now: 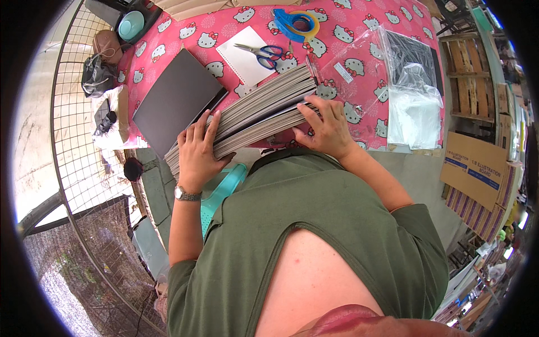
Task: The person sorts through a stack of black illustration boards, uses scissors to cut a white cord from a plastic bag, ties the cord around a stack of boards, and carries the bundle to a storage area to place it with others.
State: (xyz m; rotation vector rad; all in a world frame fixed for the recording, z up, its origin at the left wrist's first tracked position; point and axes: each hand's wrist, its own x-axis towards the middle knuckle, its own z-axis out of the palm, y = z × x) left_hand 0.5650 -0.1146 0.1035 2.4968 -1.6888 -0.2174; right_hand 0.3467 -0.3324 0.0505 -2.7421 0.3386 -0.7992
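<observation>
A thick stack of thin boards stands at the table's near edge, its pale edges turned up and a dark sheet showing between them. My left hand is closed over the left part of the stack, fingers on top and thumb on the near side. Over the right end curl the fingers of my right hand, its thumb against the near face. A dark grey board lies flat just beyond my left hand, partly behind the stack.
Beyond the stack lie scissors, a white notepad and a blue tape dispenser. Clear plastic bags cover the table's right side. Cardboard boxes stand to the right; a turquoise plastic chair is below the table edge.
</observation>
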